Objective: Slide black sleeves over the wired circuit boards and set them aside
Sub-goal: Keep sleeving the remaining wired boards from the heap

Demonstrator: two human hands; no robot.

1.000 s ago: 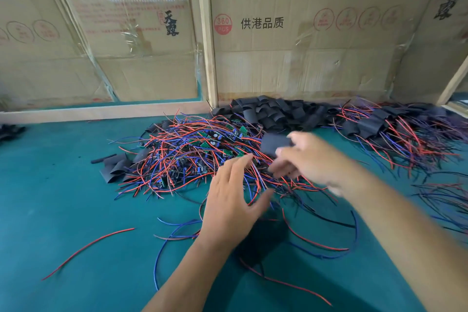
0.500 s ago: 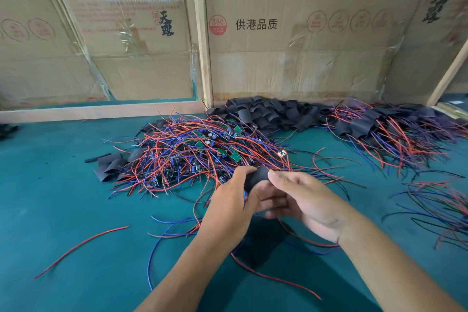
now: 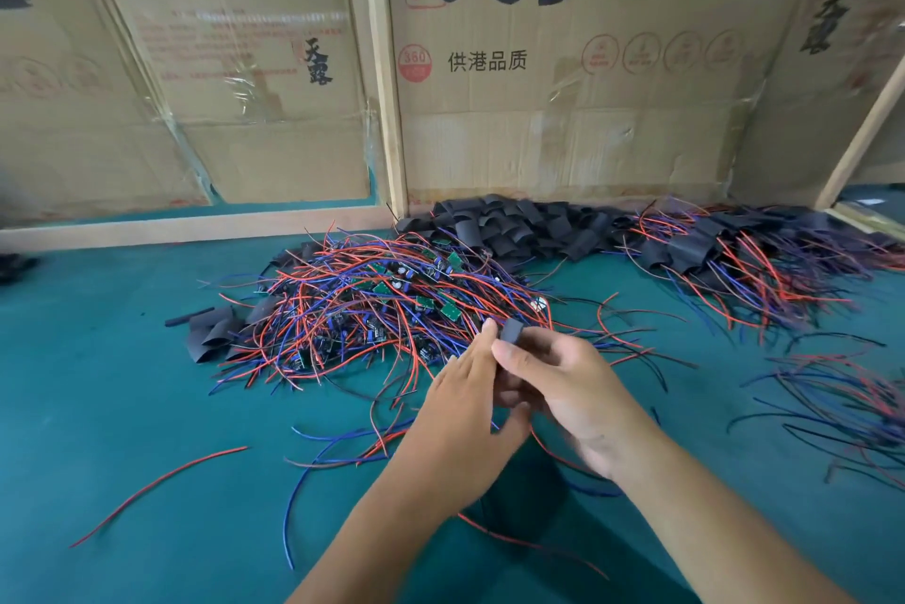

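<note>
Black sleeve (image 3: pixel 511 332) at frame centre, long axis roughly upright, top end tilted slightly right, raised over the green bench (image 3: pixel 122 407). Right hand (image 3: pixel 573 388) grip pinches its lower part between thumb and forefinger; left hand (image 3: pixel 465 412) fingers curl against its left side, palm down. Wired circuit boards (image 3: pixel 392 299) heaped just behind; loose sleeve pile (image 3: pixel 519 231) upper centre by cardboard wall (image 3: pixel 587 138)

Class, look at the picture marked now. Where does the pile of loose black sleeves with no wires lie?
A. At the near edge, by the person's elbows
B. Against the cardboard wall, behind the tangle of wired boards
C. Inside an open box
B: the sleeve pile lies at the foot of the cardboard wall, behind the tangle of wired boards.
</note>
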